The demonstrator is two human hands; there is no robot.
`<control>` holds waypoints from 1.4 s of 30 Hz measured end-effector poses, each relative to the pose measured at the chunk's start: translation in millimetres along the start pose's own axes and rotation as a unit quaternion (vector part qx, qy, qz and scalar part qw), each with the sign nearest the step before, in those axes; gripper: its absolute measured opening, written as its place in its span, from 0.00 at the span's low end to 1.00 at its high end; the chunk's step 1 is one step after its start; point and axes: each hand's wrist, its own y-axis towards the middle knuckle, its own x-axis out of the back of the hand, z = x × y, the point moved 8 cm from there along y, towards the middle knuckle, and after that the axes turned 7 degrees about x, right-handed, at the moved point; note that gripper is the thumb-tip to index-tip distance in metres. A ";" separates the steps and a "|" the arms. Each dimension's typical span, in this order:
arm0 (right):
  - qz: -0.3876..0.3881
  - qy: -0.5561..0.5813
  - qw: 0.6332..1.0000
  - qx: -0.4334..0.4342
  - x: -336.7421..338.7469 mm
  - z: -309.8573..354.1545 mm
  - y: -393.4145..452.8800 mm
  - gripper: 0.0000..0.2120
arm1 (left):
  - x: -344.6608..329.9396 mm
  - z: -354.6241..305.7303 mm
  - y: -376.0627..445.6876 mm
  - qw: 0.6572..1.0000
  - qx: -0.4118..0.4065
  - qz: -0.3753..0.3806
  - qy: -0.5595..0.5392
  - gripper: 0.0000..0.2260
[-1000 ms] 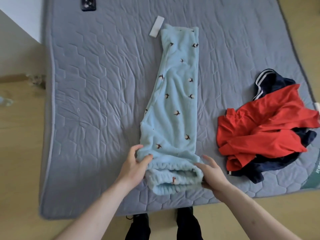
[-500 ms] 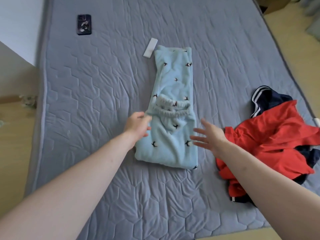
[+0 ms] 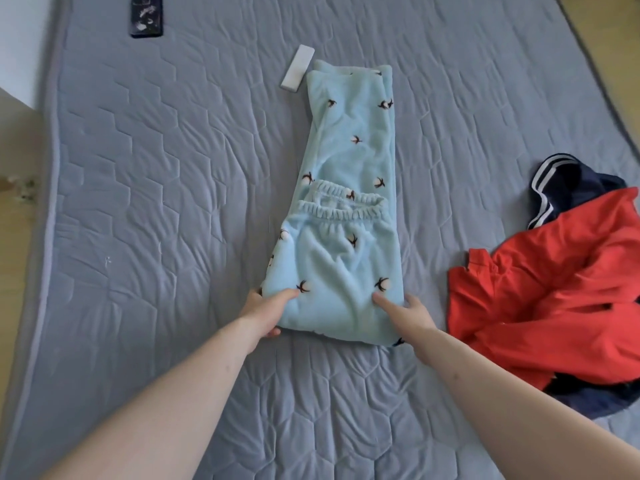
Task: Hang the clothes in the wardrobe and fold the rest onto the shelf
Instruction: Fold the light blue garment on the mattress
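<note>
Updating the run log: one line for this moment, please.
step: folding light blue trousers on mattress | left hand: grips near fold | right hand: grips near fold | waiting: red garment

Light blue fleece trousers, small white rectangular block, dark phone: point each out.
light blue fleece trousers (image 3: 349, 258), head view, on the folded-over upper layer below the waistband.
small white rectangular block (image 3: 297, 66), head view, on its flat top face.
dark phone (image 3: 147, 14), head view, on its patterned back.

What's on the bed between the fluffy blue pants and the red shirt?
Nothing: in the head view, only bare grey quilted mattress lies between the light blue fleece trousers and the crumpled red shirt.
</note>
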 end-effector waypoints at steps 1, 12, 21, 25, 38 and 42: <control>0.000 0.011 1.000 -0.001 -2.1 -3.0 1.7 0.19 | -0.3 2.0 2.5 1.000 0.006 0.000 -0.023 0.36; 0.015 -0.014 0.998 -0.061 6.2 -37.0 -45.9 0.13 | 15.0 47.3 -38.2 0.999 0.041 0.008 0.010 0.28; 0.100 -0.115 0.972 -0.180 5.3 -127.5 -183.7 0.21 | 33.5 174.5 -125.2 0.980 0.104 0.018 0.169 0.20; 0.146 -0.125 0.952 -0.239 8.3 -151.4 -250.7 0.20 | 53.8 229.8 -169.4 0.954 0.173 0.054 0.240 0.22; 0.150 -0.073 0.966 -0.199 62.7 -41.2 -261.4 0.18 | 74.3 106.5 -208.9 0.971 0.027 0.062 0.229 0.34; 0.169 -0.014 0.973 -0.157 73.2 31.6 -216.9 0.11 | 68.2 21.3 -198.4 0.978 -0.013 0.072 0.194 0.23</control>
